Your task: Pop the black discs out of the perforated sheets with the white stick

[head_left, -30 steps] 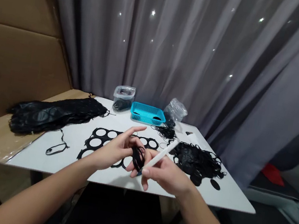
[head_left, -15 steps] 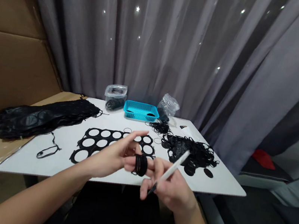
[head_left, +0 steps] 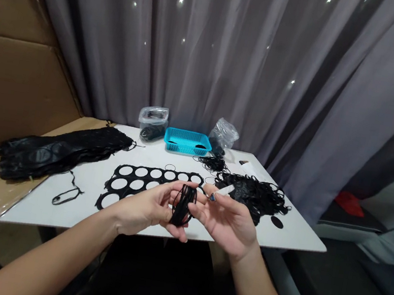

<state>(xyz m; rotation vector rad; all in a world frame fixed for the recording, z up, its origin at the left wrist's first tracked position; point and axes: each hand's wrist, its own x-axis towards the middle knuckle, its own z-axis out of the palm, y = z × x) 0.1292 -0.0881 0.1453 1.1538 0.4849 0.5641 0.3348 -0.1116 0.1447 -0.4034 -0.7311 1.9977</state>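
Observation:
In front of me, my left hand (head_left: 148, 207) is curled around a bundle of thin black rings (head_left: 183, 207), which hang as a loose coil over its fingers. My right hand (head_left: 231, 227) meets the bundle from the right, its thumb and fingertips at the coil's edge. A white pen-like tool (head_left: 225, 190) with a dark tip is tucked in the right fingers. Beyond both hands lies a black sheet with round holes (head_left: 132, 178), partly hidden by the left hand. A tangled heap of black offcuts (head_left: 267, 196) is behind the right hand.
A blue basket (head_left: 186, 149) stands at the back between a clear plastic tub (head_left: 153, 118) and a plastic bag (head_left: 224, 133). Stacked black sheets (head_left: 66, 146) lie left, near a cardboard box (head_left: 9, 78). Thin rings (head_left: 213, 163) and a black disc (head_left: 277, 222) lie at the right.
The bundle of rings has turned from a tight band around my left fingers into a looser upright coil. My right hand has rotated, and the white tool now points away behind its fingers.

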